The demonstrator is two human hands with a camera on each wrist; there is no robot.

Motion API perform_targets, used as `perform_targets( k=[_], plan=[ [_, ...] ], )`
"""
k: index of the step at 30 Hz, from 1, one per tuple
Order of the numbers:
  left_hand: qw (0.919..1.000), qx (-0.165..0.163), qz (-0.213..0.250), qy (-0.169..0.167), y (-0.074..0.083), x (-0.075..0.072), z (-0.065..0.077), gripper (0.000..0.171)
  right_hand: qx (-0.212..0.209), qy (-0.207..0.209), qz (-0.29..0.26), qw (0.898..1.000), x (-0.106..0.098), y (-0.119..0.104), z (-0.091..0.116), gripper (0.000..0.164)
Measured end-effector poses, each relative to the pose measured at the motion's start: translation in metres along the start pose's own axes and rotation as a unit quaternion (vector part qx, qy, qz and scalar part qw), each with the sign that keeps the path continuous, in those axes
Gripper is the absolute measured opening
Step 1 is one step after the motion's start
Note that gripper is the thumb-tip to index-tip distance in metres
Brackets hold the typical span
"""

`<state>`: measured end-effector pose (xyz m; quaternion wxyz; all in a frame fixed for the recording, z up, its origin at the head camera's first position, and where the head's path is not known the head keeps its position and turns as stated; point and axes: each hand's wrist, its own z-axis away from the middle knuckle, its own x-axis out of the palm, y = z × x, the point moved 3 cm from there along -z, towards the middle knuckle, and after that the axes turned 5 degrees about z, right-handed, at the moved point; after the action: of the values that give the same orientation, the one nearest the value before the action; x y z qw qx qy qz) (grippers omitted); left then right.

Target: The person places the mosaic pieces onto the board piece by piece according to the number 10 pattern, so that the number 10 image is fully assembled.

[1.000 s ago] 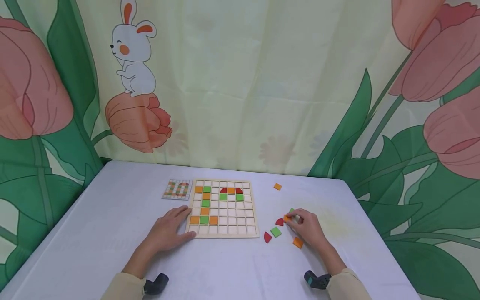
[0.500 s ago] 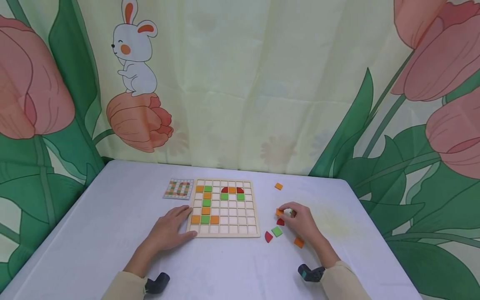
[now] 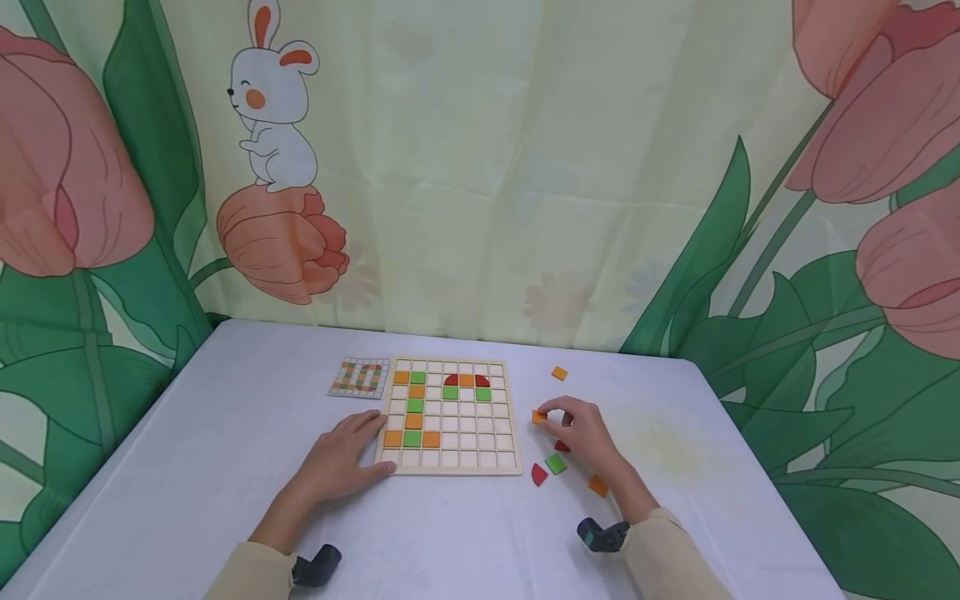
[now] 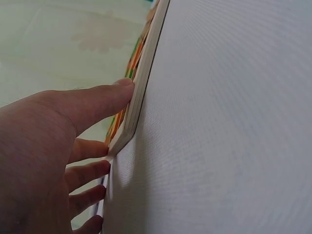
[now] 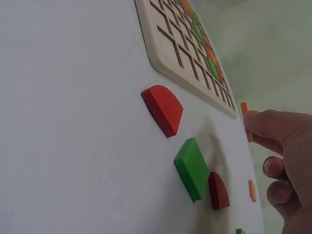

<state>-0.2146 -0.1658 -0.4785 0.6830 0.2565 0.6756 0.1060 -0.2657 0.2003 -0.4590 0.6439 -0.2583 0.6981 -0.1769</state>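
A wooden grid board (image 3: 457, 459) lies mid-table, with orange and green square tiles and two red quarter-round tiles set in some of its cells. My left hand (image 3: 341, 460) rests at its left edge, thumb on the near corner and fingers spread along the side. Between thumb and fingertips, my right hand (image 3: 583, 432) pinches an orange square tile (image 3: 538, 417) just right of the board. Below that hand lie a green square tile (image 3: 556, 463), a red quarter-round tile (image 3: 539, 475) and a second red quarter-round (image 5: 218, 191), partly covered by the hand in the head view.
A patterned card (image 3: 358, 377) sits against the board's upper left. One loose orange tile (image 3: 559, 373) lies at the back right, and another orange tile (image 3: 597, 486) is beside the right wrist. A printed curtain (image 3: 480, 167) hangs behind the white table (image 3: 450, 542).
My right hand has picked the orange tile out from among the loose pieces and moved left with it toward the board. The left hand has stayed at the board's edge.
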Motion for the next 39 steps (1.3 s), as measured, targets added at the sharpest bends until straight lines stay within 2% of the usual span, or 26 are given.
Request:
perform_targets(
  k=[7, 19, 39],
  plan=[
    [1.0, 0.001, 0.0, -0.001, -0.001, 0.001, -0.001, 0.078, -0.016, -0.006, -0.002, 1.0, 0.007, -0.01, -0.007, 0.021],
    [0.9999, -0.008, 0.005, -0.004, 0.001, 0.002, -0.001, 0.08, -0.064, 0.008, -0.003, 0.998, 0.018, -0.025, -0.017, 0.016],
    [1.0, -0.004, 0.001, 0.002, -0.001, 0.002, -0.001, 0.079, -0.085, -0.017, -0.013, 0.996, 0.043, -0.051, -0.03, 0.015]
  ],
)
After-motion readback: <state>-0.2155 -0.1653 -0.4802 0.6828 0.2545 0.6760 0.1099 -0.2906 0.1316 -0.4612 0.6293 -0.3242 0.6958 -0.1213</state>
